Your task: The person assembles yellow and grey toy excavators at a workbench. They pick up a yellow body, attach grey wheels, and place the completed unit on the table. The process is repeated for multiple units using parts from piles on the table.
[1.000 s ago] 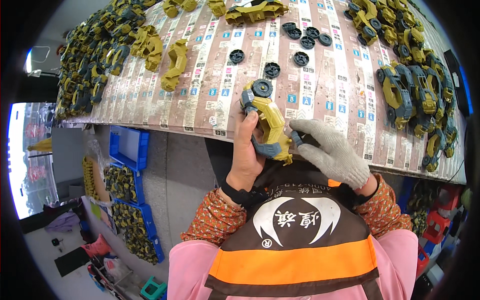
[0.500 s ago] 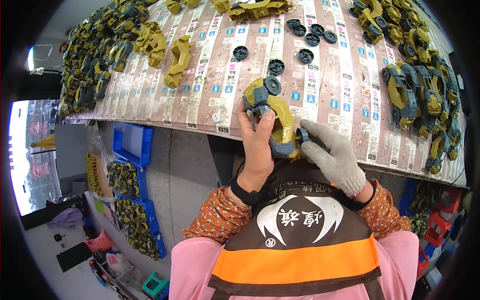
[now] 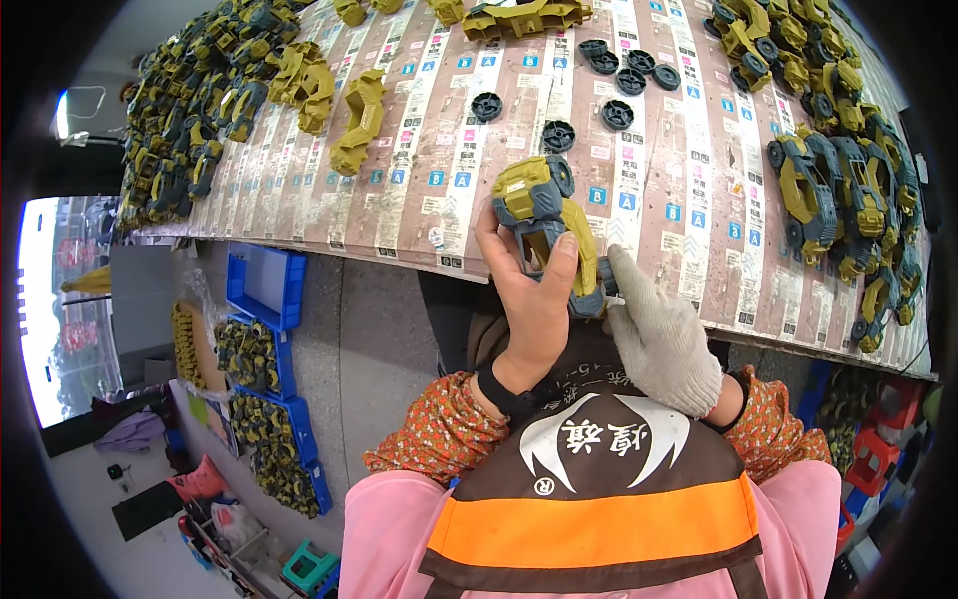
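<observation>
Two hands meet on one toy truck: I see my bare left hand clenched around its grey-and-olive body, thumb across the underside, while my gloved right hand pinches its rear end, above the table edge near loose black wheels.

Olive-yellow and grey-blue toy car, black wheel fitted, held tilted over the table edge

Bare table ahead; black wheels beyond; cars right.
</observation>
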